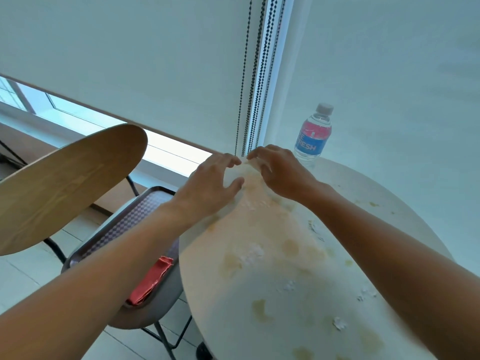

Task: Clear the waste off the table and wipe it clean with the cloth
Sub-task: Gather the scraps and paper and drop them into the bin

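Pinching a white wad [242, 170] at the bench's [405, 209] far edge, left hand [211, 184] and right hand [279, 172] clamp it; the bottle [313, 135] label reads "RESH".

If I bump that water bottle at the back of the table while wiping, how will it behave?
The water bottle is tall, narrow and upright near the table edge, so it probably tips easily. It looks fairly full, likely heavy enough to resist a light nudge. Being round, it may roll once down.

pale blinds [130, 61], perhaps tiled floor [20, 271]
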A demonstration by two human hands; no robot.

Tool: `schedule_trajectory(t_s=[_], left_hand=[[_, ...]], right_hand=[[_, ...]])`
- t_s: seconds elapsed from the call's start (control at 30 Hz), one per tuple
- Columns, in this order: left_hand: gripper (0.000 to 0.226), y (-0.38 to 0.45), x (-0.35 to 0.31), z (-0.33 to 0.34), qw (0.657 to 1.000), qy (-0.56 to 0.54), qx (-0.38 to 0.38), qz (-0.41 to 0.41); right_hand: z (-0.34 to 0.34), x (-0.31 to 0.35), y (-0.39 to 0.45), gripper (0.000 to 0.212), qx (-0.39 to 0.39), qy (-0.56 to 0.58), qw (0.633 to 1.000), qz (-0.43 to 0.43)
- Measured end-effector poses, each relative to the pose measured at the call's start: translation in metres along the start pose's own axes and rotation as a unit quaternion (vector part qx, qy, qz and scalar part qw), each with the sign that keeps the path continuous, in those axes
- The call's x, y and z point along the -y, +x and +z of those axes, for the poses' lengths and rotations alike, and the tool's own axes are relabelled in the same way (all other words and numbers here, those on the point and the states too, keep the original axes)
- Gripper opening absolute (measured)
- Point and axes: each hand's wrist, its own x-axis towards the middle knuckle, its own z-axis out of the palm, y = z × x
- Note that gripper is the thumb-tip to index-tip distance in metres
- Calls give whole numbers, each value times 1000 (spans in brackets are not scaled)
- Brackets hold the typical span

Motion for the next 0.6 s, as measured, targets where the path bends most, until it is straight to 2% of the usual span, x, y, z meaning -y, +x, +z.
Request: schedule_trajectory(t_s=[0.17,0.43,0.6], left_hand=[[46,-9,-14,-4,999,-37,20,-4],[60,-36,-67,-7,987,-119,72,76],[46,-61,-117,6,963,-170,133,159]], right_hand=[[-26,22,-28,29,-30,43,999,12],[-77,62,-115,25,-106,58,990,68],[-102,78,-189,25,-149,58,978,136]])
